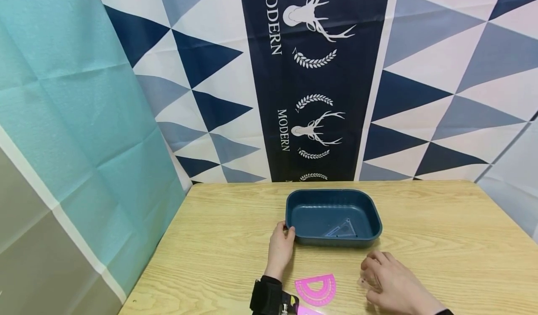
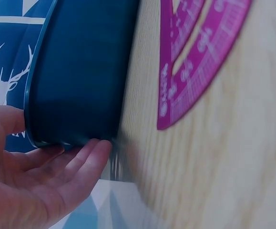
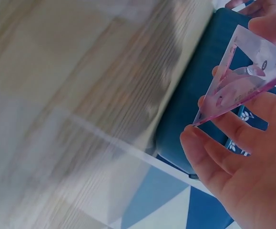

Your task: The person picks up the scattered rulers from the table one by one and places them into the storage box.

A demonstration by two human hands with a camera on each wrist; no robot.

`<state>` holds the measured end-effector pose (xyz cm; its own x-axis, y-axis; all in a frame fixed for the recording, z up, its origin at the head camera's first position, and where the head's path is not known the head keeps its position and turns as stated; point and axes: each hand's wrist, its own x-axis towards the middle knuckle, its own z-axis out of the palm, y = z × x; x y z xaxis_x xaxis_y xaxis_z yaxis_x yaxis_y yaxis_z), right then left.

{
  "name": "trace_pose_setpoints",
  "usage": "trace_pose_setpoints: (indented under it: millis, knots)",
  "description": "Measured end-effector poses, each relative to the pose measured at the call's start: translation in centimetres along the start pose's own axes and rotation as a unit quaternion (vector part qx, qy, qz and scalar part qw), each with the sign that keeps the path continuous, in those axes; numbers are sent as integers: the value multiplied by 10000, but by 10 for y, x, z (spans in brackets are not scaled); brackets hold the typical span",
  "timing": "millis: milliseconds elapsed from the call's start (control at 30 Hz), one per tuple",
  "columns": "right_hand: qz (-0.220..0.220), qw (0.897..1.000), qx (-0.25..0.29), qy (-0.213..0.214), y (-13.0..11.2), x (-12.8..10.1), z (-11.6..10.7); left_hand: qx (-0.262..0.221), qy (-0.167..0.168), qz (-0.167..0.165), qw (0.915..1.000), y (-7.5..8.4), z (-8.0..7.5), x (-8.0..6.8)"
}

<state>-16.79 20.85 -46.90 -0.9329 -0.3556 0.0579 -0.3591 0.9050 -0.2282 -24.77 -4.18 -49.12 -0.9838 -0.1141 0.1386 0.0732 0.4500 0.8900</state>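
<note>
A dark blue rectangular tray (image 1: 302, 198) stands on the wooden table, with a clear triangle ruler (image 1: 342, 230) lying inside it. My left hand (image 1: 280, 246) rests against the tray's near left corner, thumb over the rim (image 2: 33, 136) and fingers (image 2: 87, 157) against its outer wall. My right hand (image 1: 388, 282) sits on the table in front of the tray and pinches a second clear triangle ruler (image 3: 238, 81) between thumb and fingers. A pink protractor (image 1: 316, 288) lies flat between the two hands, also the pink protractor (image 2: 199, 67) beside the tray wall (image 2: 80, 76).
The wooden table (image 1: 441, 231) stretches wide to the right and left of the tray. A patterned cloth backdrop (image 1: 315, 72) hangs right behind the table's far edge. A teal curtain (image 1: 63, 119) hangs at the left. Another pink piece (image 1: 308, 311) shows at the bottom edge.
</note>
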Motion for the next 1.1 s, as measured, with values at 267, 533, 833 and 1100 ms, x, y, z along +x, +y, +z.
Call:
trace_pose_setpoints:
  millis: [267,533,833,1100]
  knots:
    - [-425,9976,-162,515,2,0,-1,41,-29,14,10000,-1,0,1]
    - [-623,9919,-240,1080,1,1,-4,-13,-74,19,10000,-2,-1,0]
    - [-868,9824,-325,1619,-2,9,-14,-24,-77,16,10000,-3,-1,1]
    - [-1073,9754,-342,1897,-4,12,-18,2,-48,69,10000,-2,-2,2]
